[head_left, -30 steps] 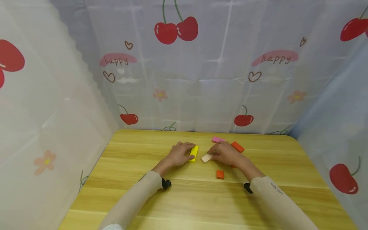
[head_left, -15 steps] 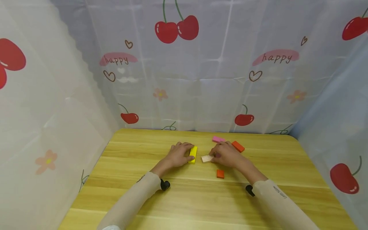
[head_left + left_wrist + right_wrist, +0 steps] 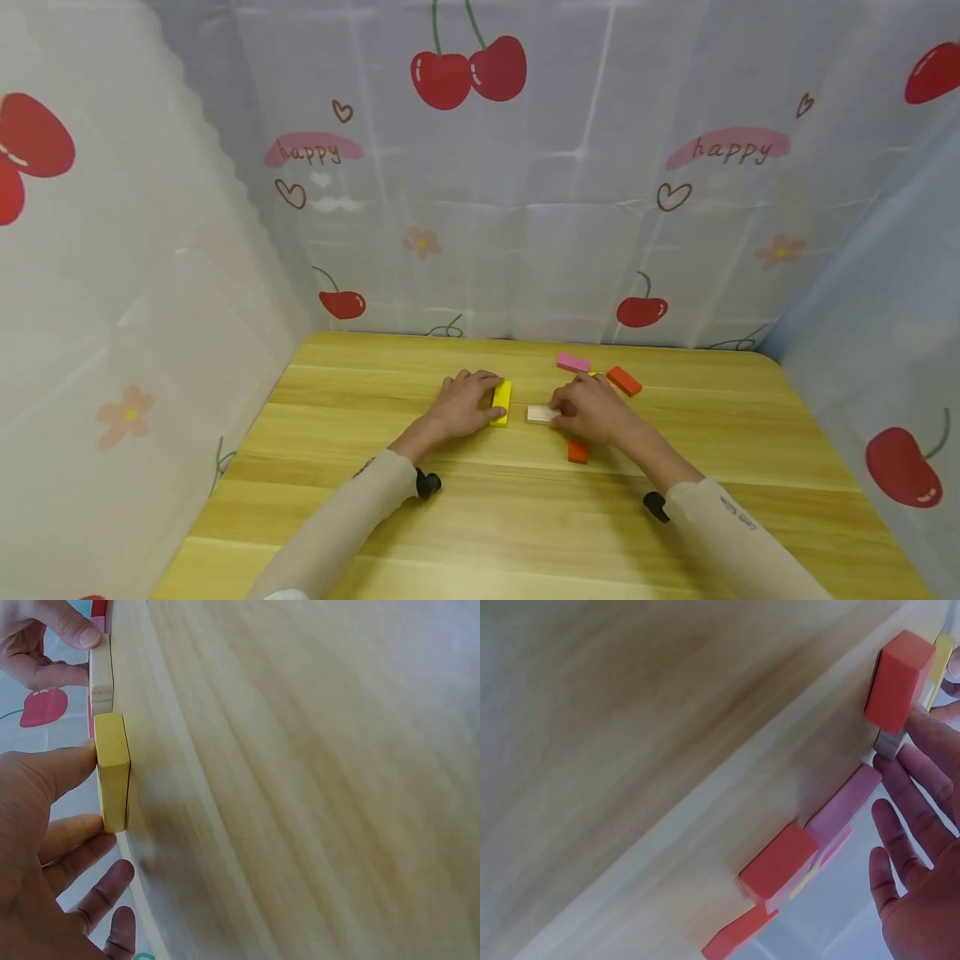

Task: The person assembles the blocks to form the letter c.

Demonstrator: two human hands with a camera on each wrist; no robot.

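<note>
One yellow block (image 3: 502,404) in left hand (image 3: 461,406)

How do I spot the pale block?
On the wooden table, find the right hand. It pinches the pale block, just right of the yellow block at the left hand. Unlike the yellow block, pink block and red blocks, it looks like bare wood.

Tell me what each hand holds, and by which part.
Left hand: yellow block, apparently by its near and far ends. Right hand: plain wooden block, by its right end.
</note>
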